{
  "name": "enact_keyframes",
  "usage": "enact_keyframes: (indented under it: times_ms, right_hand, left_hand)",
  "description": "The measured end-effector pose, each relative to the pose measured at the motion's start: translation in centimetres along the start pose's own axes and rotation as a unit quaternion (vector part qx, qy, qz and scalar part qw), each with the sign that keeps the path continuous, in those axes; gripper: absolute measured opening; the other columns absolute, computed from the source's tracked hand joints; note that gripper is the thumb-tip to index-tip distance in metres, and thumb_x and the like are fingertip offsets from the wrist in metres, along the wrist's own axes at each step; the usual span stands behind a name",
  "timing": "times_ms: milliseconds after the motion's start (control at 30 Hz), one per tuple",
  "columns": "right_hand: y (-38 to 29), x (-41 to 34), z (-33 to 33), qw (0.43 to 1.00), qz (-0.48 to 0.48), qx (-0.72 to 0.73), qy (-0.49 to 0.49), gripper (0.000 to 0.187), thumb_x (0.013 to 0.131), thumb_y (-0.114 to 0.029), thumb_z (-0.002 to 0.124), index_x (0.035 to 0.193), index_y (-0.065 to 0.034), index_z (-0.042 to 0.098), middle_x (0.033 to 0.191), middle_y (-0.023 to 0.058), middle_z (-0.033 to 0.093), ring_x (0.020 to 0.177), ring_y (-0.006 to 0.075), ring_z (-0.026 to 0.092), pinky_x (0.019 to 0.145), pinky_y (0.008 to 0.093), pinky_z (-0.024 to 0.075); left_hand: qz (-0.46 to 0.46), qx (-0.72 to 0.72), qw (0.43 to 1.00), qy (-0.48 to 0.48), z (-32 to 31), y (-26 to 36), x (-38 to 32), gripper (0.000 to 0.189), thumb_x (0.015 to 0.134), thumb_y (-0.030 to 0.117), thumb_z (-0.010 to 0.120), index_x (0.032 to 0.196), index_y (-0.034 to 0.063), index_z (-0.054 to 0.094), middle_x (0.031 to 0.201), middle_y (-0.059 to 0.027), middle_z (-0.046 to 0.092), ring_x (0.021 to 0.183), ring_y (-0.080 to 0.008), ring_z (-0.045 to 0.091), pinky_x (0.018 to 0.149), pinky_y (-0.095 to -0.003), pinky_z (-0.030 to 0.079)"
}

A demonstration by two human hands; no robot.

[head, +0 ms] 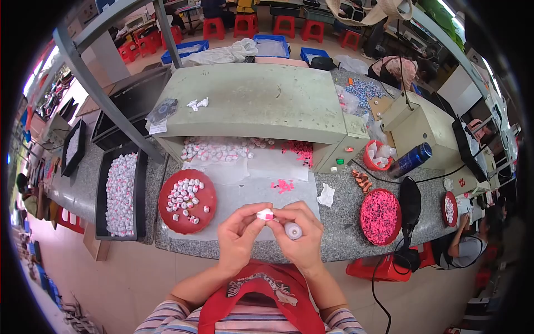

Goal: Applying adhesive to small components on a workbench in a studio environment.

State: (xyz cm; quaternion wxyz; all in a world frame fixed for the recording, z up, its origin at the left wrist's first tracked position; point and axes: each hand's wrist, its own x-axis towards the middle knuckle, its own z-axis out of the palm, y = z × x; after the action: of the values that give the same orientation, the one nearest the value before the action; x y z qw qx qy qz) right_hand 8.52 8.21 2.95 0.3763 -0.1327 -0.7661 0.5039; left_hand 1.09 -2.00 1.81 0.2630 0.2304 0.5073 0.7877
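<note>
Between the fingertips of both hands, in front of my chest, is a small white piece with a pink patch (265, 214). My left hand (236, 234) pinches it from the left, and my right hand (301, 240) from the right. A pale round-ended tool or bottle (293, 231) with a small metal-looking centre is also tucked in my right hand; the rest of it is hidden. Beyond the hands, a little pile of pink pieces (283, 186) lies on white sheet (258, 200). To the left sits a red scalloped plate (167, 217) with several white-and-pink pieces.
A metal hood (254, 100) covers more white and pink pieces. A black tray (100, 227) of white pieces stands left. At right are a red bowl (399, 225) of pink bits, a dark bottle (411, 159), a red basket (370, 166) and a cable (377, 288). A person (465, 246) sits far right.
</note>
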Motion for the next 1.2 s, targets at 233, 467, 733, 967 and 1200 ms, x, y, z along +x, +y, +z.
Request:
enact_keyframes:
  times_ms: [233,467,733,967,1200]
  right_hand:
    - [0.5,-0.2,-0.4,0.997,-0.037,0.072,-0.012,0.022,0.064,0.007,0.069,0.083,-0.0014,0.061,0.086,0.0121,0.058,0.069,0.0154,0.058,0.059,0.0235,0.0476]
    - [1.1,-0.5,-0.8,0.941,0.110,0.311,-0.074,0.016,0.067,0.006,0.068,0.079,0.0007,0.060,0.087,0.0143,0.058,0.070,0.0146,0.057,0.056,0.0214,0.0474]
    - [1.0,-0.6,0.2,0.919,0.192,0.340,-0.059,0.014,0.070,0.005,0.065,0.080,0.0016,0.057,0.088,0.0151,0.058,0.060,0.0118,0.055,0.047,0.0197,0.0451]
    - [2.4,-0.9,1.6,0.905,0.238,0.348,-0.056,0.014,0.073,0.002,0.063,0.085,0.0011,0.057,0.086,0.0140,0.058,0.058,0.0117,0.055,0.045,0.0199,0.0437]
    - [4.0,-0.8,4.8,0.893,0.298,0.324,-0.095,0.012,0.075,-0.002,0.063,0.085,0.0005,0.057,0.077,0.0099,0.060,0.056,0.0101,0.054,0.045,0.0194,0.0422]
  left_hand:
    - [-0.110,-0.150,0.982,-0.019,-0.7,0.7,0.2,0.031,0.080,-0.004,0.054,0.111,-0.0031,0.048,0.092,-0.0103,0.058,0.083,-0.0160,0.059,0.074,-0.0258,0.048]
    - [0.013,0.064,0.986,-0.151,-2.0,1.7,-0.1,0.024,0.076,-0.011,0.056,0.100,-0.0054,0.055,0.088,-0.0116,0.057,0.078,-0.0163,0.060,0.069,-0.0241,0.051]
    - [-0.037,-0.004,0.993,-0.112,-1.8,2.1,-0.2,0.021,0.077,-0.010,0.055,0.099,-0.0082,0.053,0.087,-0.0126,0.057,0.084,-0.0212,0.062,0.071,-0.0271,0.052]
    - [-0.065,0.024,0.996,-0.060,-2.6,2.2,-0.3,0.022,0.079,-0.006,0.055,0.102,-0.0059,0.052,0.089,-0.0131,0.061,0.081,-0.0184,0.062,0.069,-0.0247,0.050]
    - [-0.056,0.064,0.996,0.019,-5.4,0.3,-0.7,0.021,0.080,-0.003,0.056,0.101,-0.0037,0.053,0.087,-0.0115,0.062,0.076,-0.0152,0.061,0.066,-0.0226,0.048]
